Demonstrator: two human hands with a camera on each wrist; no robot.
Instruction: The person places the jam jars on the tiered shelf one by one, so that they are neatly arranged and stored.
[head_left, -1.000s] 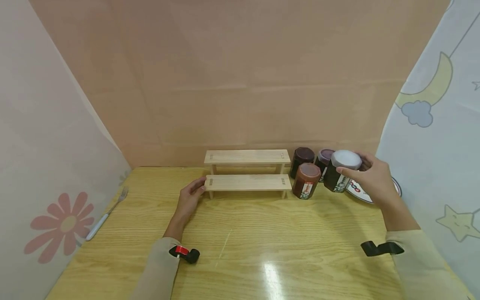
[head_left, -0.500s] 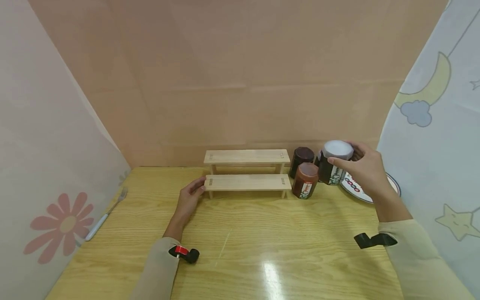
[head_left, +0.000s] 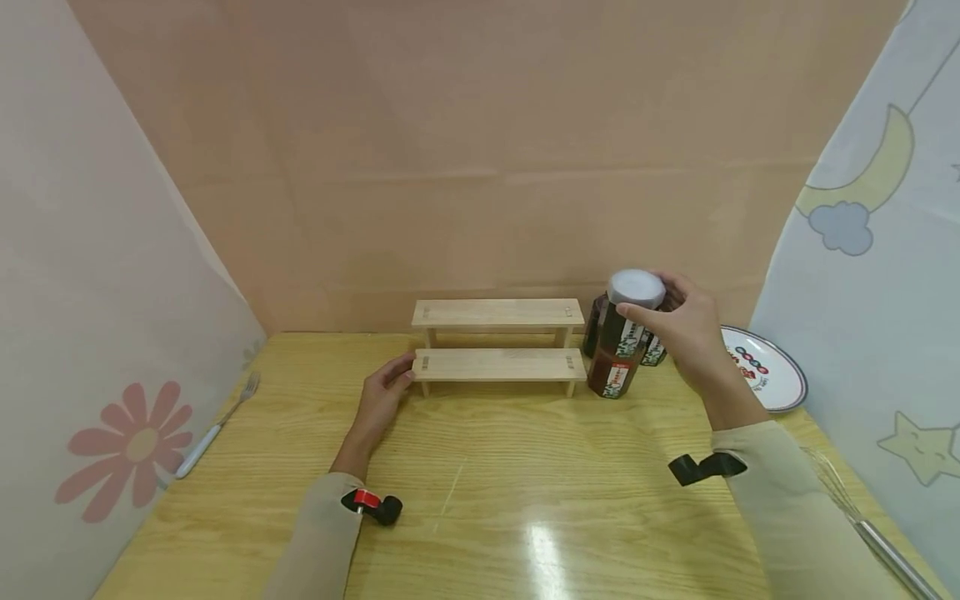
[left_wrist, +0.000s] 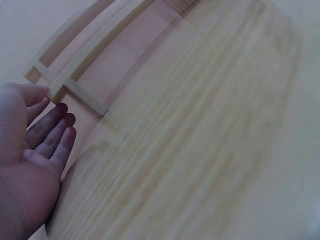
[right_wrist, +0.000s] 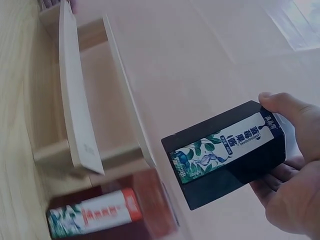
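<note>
Surface (head_left: 525,467): pale wood grain, carries everything below.

Two-tier wooden rack (head_left: 497,346): stands at the far edge, both tiers bare. Left hand (head_left: 381,398) lies at its left end, fingers straight and relaxed, tips touching the lower tier's corner; the grip is apart and holds nothing. Left wrist view confirms open palm beside the rack's leg (left_wrist: 85,96).

Plate (head_left: 772,379): white with printed marks, on the surface right of and below the right hand's grip; nothing seen in it.

Dark jar (head_left: 628,321): white lid, leaf-pattern label, dark contents. Right hand (head_left: 686,333) has its grip clamped on it near the lid, thumb and fingers wrapped round. Jar is held off the surface, above the other jars, just right of the rack's end. Right wrist view shows it tilted (right_wrist: 227,152).

Red-brown jar (head_left: 613,373): directly under the grip, standing on the surface, reddish contents. Two more dark jars behind, mostly hidden.

Fork (head_left: 217,425): white handle, far left of the left grip.

Whisk (head_left: 862,517): metal, lower right edge.
</note>
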